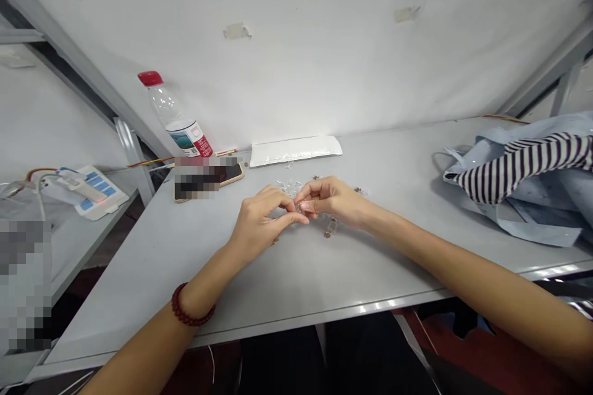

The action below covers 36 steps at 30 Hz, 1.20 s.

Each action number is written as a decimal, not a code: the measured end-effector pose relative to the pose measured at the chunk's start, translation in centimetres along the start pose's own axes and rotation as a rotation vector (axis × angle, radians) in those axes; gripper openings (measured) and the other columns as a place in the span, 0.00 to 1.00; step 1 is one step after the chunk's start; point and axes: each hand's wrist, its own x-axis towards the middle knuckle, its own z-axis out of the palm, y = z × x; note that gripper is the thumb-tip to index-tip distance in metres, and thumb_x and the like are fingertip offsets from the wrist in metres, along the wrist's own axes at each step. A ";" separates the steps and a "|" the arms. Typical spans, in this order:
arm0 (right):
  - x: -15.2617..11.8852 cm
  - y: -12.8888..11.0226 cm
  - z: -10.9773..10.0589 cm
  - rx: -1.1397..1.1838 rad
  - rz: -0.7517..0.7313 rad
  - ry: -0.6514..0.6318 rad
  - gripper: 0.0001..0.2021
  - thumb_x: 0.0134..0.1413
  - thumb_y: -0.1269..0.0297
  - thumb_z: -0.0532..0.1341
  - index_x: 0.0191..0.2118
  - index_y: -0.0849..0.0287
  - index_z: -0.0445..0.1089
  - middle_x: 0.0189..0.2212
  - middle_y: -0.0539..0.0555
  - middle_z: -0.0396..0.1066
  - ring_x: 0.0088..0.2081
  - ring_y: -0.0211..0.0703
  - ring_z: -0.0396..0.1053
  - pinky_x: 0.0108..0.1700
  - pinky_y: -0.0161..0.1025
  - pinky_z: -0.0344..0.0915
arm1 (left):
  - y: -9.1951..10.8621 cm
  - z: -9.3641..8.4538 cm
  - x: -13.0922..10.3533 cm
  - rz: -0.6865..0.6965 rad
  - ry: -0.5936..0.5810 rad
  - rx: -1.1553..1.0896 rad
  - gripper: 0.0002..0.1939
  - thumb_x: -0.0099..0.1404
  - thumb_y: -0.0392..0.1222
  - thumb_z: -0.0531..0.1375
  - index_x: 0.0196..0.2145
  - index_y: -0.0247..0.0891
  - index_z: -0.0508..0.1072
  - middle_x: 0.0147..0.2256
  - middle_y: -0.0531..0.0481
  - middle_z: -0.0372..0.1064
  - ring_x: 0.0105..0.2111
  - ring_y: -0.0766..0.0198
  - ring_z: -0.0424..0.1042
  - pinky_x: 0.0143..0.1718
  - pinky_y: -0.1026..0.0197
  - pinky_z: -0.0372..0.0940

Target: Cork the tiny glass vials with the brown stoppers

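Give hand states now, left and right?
Left hand: fingers pinched shut on a tiny clear plastic piece.
Right hand: fingers pinched shut on the same piece.

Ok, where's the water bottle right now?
In the head view the water bottle stands at the back left of the table, against the white wall, just behind the phone.

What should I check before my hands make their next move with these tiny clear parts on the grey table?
1. Both hands meet over the work: left hand and right hand fingertip to fingertip: ok.
2. Piece pinched between them: too small to see: cannot tell.
3. Pile of small clear plastic parts within reach behind the hands: ok.
4. Small brown parts lie loose on the grey table: ok.
5. Striped cloth and pale blue bag clear of the hands: ok.
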 end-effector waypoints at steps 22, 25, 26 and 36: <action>1.8 1.6 -4.7 -1.059 -0.218 0.407 0.07 0.55 0.70 0.58 0.35 0.63 0.74 0.35 0.59 0.73 0.40 0.48 0.67 0.43 0.45 0.63 | -0.6 -2.7 0.5 -0.454 -0.586 0.066 0.06 0.59 0.40 0.56 0.27 0.40 0.71 0.20 0.54 0.71 0.21 0.62 0.71 0.27 0.62 0.63; 2.0 1.9 -3.9 -1.224 -0.299 0.384 0.10 0.55 0.73 0.57 0.40 0.65 0.73 0.38 0.63 0.71 0.44 0.52 0.64 0.46 0.47 0.62 | -0.4 -2.4 0.5 -0.469 -0.590 0.064 0.06 0.58 0.39 0.55 0.25 0.40 0.69 0.20 0.54 0.71 0.21 0.63 0.71 0.26 0.62 0.63; 2.0 1.9 -3.6 -1.250 -0.335 0.369 0.11 0.56 0.74 0.56 0.42 0.65 0.73 0.40 0.63 0.70 0.44 0.52 0.63 0.47 0.47 0.62 | -0.3 -2.4 0.5 -0.465 -0.588 0.075 0.07 0.58 0.38 0.55 0.24 0.40 0.69 0.20 0.54 0.71 0.21 0.62 0.71 0.26 0.62 0.63; 2.4 1.6 -2.7 -1.262 -0.261 0.198 0.15 0.61 0.74 0.50 0.44 0.63 0.74 0.43 0.61 0.72 0.45 0.50 0.65 0.46 0.46 0.61 | -0.8 -1.8 0.4 -0.337 -0.379 0.264 0.07 0.56 0.37 0.55 0.25 0.41 0.72 0.27 0.50 0.73 0.28 0.60 0.71 0.28 0.62 0.61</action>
